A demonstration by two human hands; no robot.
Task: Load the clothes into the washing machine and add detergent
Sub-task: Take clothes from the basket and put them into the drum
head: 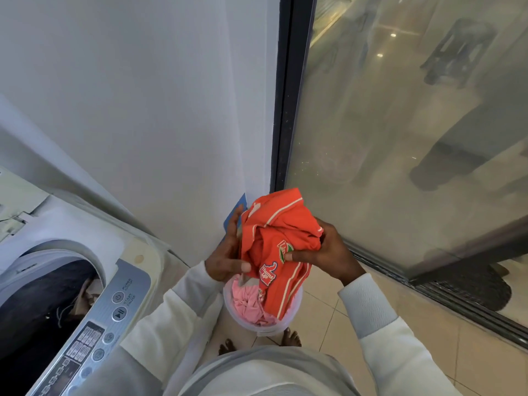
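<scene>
We are holding the orange garment (281, 247) bunched above the bucket (297, 301). Our right hand (328, 252) is gripping its 3 o'clock side, thumb pressing across the printed badge. Our left hand (225, 258) is pinching its 9 o'clock edge. The garment's tail is hanging toward 6 o'clock, down into the bucket beside the pink clothes (248, 304). The washing machine (85, 252) is standing at our 8 o'clock, its drum open with dark laundry inside. As we see it, three things are threatening the carry toward 8 o'clock: the dangling tail dragging pink pieces out onto the tiles, the bundle slipping from the lighter left pinch, and cloth brushing the control panel (114, 310) buttons.
</scene>
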